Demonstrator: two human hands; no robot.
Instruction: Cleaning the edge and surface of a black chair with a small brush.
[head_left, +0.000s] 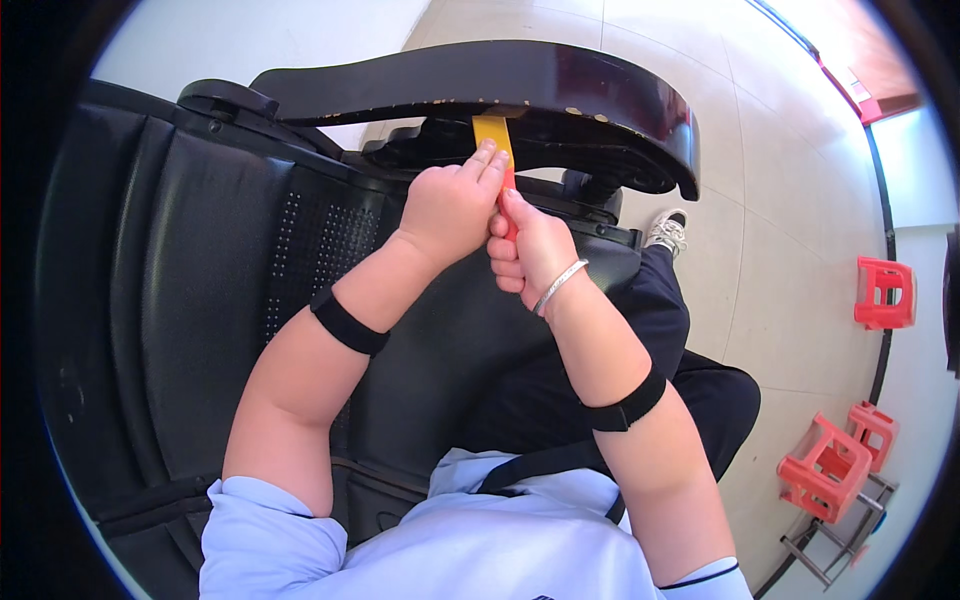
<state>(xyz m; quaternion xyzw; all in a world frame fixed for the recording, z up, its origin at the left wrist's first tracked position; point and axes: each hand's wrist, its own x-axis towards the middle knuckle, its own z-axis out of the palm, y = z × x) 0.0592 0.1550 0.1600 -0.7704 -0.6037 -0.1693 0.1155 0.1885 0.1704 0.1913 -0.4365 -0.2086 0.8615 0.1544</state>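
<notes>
My right hand (529, 244) is wrapped around the red handle of a flat scraper-like tool (491, 133) with a yellow blade. Two fingertips of my left hand (454, 199) press on the yellow part; its other fingers are mostly hidden. The far end of the blade meets the lower edge of a dark, glossy wooden armrest (480, 75). Along that edge the finish is chipped, showing pale spots. Whether the blade tip slides under the edge or only touches it, I cannot tell.
I sit on a black padded bench (202, 300) with perforated panels. Beyond the armrest lies a tiled floor (757, 292). Red plastic stools (885, 292) stand along the wall at right, one of them (825, 469) near a metal-framed stand (844, 536). My shoe (666, 231) rests below the armrest's front.
</notes>
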